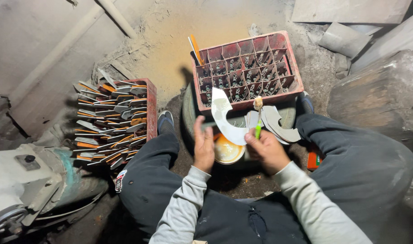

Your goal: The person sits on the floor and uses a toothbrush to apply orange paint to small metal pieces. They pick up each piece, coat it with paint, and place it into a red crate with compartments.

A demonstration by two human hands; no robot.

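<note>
Left hand: raised with palm turned inward and fingers loosely curled, gripping the lower end of a curved metal blade; the exact grip on the far side could not be told.
Curved metal blade: pale, crescent-shaped, stood nearly upright between the two hands, above the small tub and in front of the red crate.
Right hand: closed in a fist around the green handle of a brush.
Brush: held upright, its pale bristled tip just beside the blade's right edge; whether it touched could not be told.
Small tub: round, with orange-yellow paste inside, sat on the floor between the knees, just under the blade.
Loose blades: a few more grey curved pieces lay fanned on a dark round base, right of the brush and close to the right knee.
Red crate: divided into many square cells, stood on the dusty floor beyond the hands, with orange-tipped sticks poking up at its left corner.
Stacked pieces: a tall pile of flat metal pieces with orange marks filled a second red crate at the left, beside the left shoe.
Machine: pale grey and teal housing sat at the lower left, well apart from the hands.
</note>
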